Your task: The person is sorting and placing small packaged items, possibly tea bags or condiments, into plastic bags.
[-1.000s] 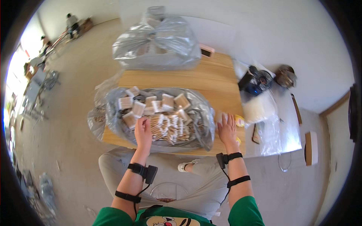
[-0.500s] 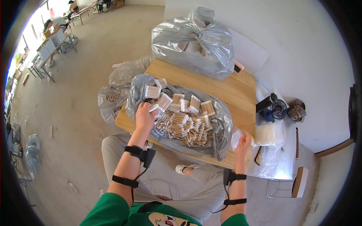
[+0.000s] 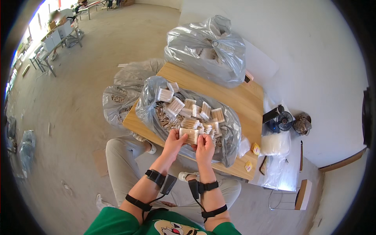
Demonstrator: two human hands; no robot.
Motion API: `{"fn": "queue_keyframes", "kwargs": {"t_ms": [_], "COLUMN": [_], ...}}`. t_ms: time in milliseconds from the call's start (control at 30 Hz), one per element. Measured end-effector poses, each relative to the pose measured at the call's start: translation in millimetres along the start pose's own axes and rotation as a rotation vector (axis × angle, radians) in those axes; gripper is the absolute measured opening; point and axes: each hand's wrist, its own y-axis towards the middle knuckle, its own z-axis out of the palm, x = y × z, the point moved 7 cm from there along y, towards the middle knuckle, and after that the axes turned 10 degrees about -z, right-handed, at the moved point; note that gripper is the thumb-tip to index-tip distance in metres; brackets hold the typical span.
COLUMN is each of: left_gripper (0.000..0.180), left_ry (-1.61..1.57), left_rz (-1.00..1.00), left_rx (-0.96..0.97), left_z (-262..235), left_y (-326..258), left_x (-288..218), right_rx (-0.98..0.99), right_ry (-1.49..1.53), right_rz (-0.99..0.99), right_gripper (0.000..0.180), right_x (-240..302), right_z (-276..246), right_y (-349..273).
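While I sat at the wooden table [image 3: 239, 98], my left hand [image 3: 175, 141] and right hand [image 3: 204, 147] together grasped one bundle of cotton swabs [image 3: 189, 136]. It lay above the open clear plastic bag [image 3: 231, 135] of similar bundles, near the table's front edge. A tied bag [image 3: 207, 51] stood behind.

My wooden table [image 3: 250, 102] carries an open plastic bag of cotton-swab bundles [image 3: 188, 113] in front of me. A tied silver bag [image 3: 207, 49] sits at its far end, and small yellow packets [image 3: 252, 154] lie near the right edge.
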Motion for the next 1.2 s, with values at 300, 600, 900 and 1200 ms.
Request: {"fn": "queue_keyframes", "kwargs": {"t_ms": [300, 600, 900, 1200], "left_gripper": [0.024, 0.015, 0.012, 0.012], "left_ry": [0.563, 0.034, 0.734, 0.736], "left_rz": [0.157, -0.107, 0.339, 0.334], "left_rx": [0.093, 0.247, 0.224, 0.224], "left_z": [32.9, 26.4, 46.3, 42.0], "left_y": [-29.6, -30.2, -43.0, -36.3], "left_x": [-11.1, 10.8, -15.5, -14.3], "right_rx": [0.093, 0.149, 0.167, 0.210], "right_ry": [-0.666, -0.605, -0.644, -0.479], "right_rz": [-0.787, -0.824, -0.764, -0.641], "right_gripper": [0.010, 0.017, 0.023, 0.031], "right_x": [66.1, 70.9, 64.9, 55.7], "right_z": [0.5, -3.2, -15.5, -11.7], "right_y": [-27.5, -41.7, -34.8, -28.9]}}
